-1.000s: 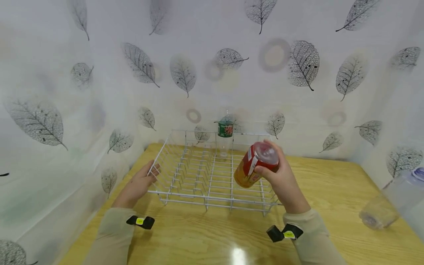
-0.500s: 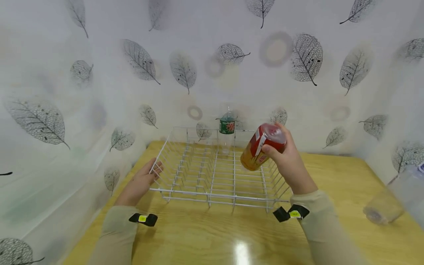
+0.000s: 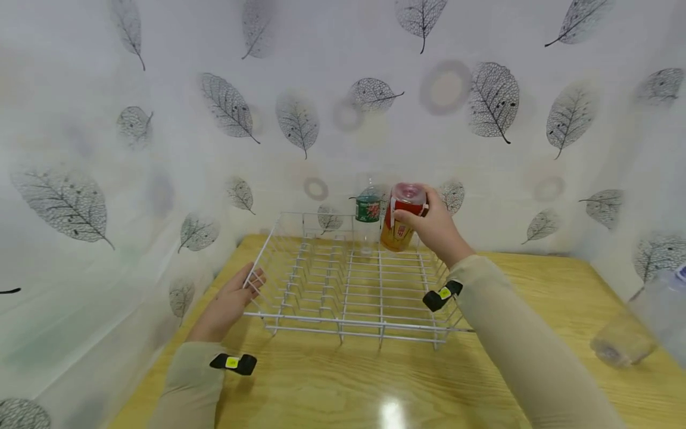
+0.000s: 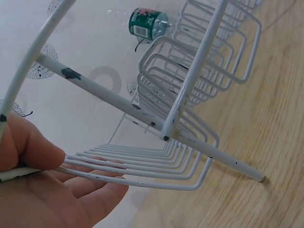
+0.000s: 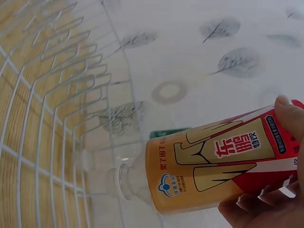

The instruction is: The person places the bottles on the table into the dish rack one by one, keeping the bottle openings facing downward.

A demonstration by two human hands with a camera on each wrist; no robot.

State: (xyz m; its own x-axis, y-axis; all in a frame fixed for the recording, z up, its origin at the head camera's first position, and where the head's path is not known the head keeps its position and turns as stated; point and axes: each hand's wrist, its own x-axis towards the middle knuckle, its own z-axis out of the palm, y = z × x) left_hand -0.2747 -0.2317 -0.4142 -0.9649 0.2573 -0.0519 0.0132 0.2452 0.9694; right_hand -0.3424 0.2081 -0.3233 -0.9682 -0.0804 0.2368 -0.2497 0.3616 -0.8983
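My left hand grips the left side of a white wire dish rack, thumb over a wire and fingers beneath it in the left wrist view. In my right hand is a plastic drink bottle with a red and yellow label, held neck down and tilted over the back of the rack. Its uncapped neck points toward the rack wires in the right wrist view. Just left of it, a clear bottle with a green label stands at the rack's back side.
On the wooden table, a large clear bottle with a blue cap is at the far right. Leaf-patterned white curtain material lies close behind and to the left of the rack. Rows of upright wire prongs fill the rack's left part.
My right hand lifted the red and yellow bottle, then carried it left and away from me, next to the green-labelled bottle; it is now nearer upright, neck down. My left hand stays on the rack.
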